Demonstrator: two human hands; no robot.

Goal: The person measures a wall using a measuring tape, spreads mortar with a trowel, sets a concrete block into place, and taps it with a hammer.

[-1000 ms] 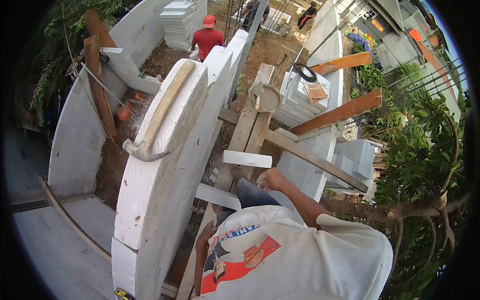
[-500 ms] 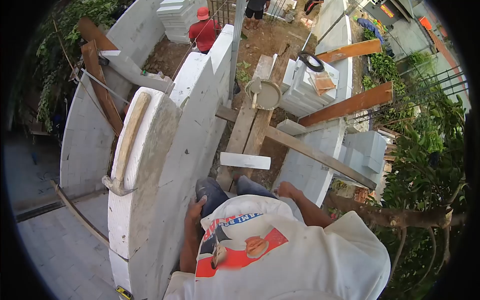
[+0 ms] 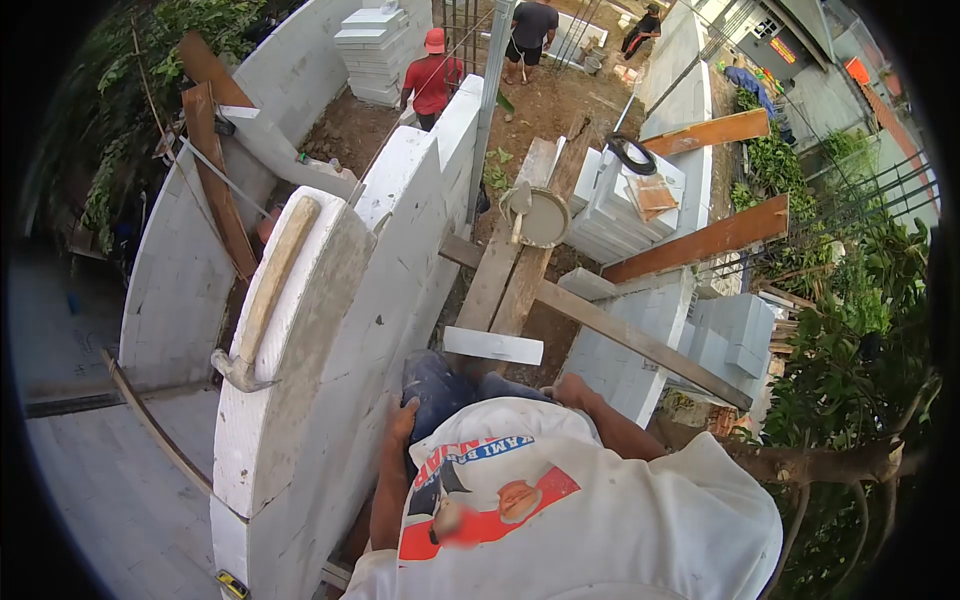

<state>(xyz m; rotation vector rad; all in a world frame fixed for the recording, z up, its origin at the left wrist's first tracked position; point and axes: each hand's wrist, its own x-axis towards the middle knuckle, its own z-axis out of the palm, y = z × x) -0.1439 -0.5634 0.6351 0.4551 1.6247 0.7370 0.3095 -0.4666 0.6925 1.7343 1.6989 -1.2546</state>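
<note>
My left hand (image 3: 404, 418) rests against the side of my jeans (image 3: 435, 388), thumb showing and nothing seen in it; its other fingers are mostly hidden. Beyond my other leg is my right hand (image 3: 572, 390), low beside the knee, with its fingers turned away from view. In front of my knees a white block (image 3: 493, 346) lies across wooden planks (image 3: 500, 285). Farther along the planks stands a round bucket of grey mortar (image 3: 545, 218) with a trowel (image 3: 519, 208) at its rim. A wooden-handled hammer (image 3: 275, 285) lies on top of the block wall (image 3: 350, 330) to my left.
A yellow tape measure (image 3: 232, 584) sits at the wall's near end. Stacked white blocks (image 3: 625, 205) hold a black coil (image 3: 631, 154). A beam (image 3: 640, 330) crosses to the right. A person in a red shirt (image 3: 433, 85) and another in dark clothes (image 3: 531, 35) stand beyond.
The view has tilted up slightly, so the surroundings sit lower in the picture. The person in dark clothes shows more fully. My hands stay by my legs.
</note>
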